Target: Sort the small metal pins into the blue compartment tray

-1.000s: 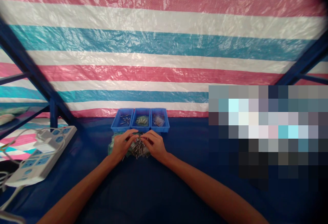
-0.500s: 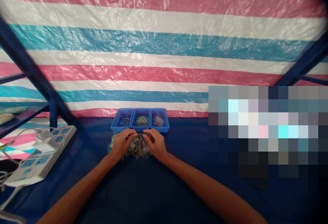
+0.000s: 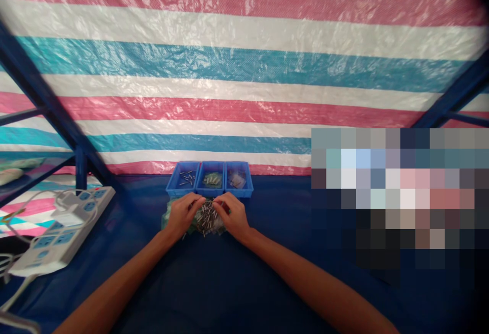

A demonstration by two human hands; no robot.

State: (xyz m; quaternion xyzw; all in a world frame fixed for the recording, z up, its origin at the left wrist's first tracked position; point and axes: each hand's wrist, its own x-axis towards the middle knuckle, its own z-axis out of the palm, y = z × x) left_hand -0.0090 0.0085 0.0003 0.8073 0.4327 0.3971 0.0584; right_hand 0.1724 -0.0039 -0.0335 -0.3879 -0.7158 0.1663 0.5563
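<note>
My left hand point(image 3: 184, 215) and my right hand point(image 3: 233, 216) are held over a pile of small thin metal pins point(image 3: 207, 217), a little apart from each other. The thumb and fingers of each hand are pinched together. What they pinch is too small to make out. The pile lies on the dark blue tabletop, with greenish clear plastic point(image 3: 167, 217) showing on its left, partly covered by my left hand. Just beyond the hands stand three joined blue bins. The left bin point(image 3: 173, 186) holds a few loose metal pins, the middle bin point(image 3: 209, 190) small pieces in greenish plastic.
The right bin point(image 3: 248, 189) contains clear plastic bags. A white power strip point(image 3: 72, 240) with plugs and tangled cables lies at the left. Blue metal frame bars point(image 3: 61, 115) slope on both sides, and a striped plastic sheet point(image 3: 237, 64) hangs behind. The right side is pixelated.
My fingertips have shifted slightly over the pile, the right ones a little to the left. Both hands stay pinched in nearly the same place.
</note>
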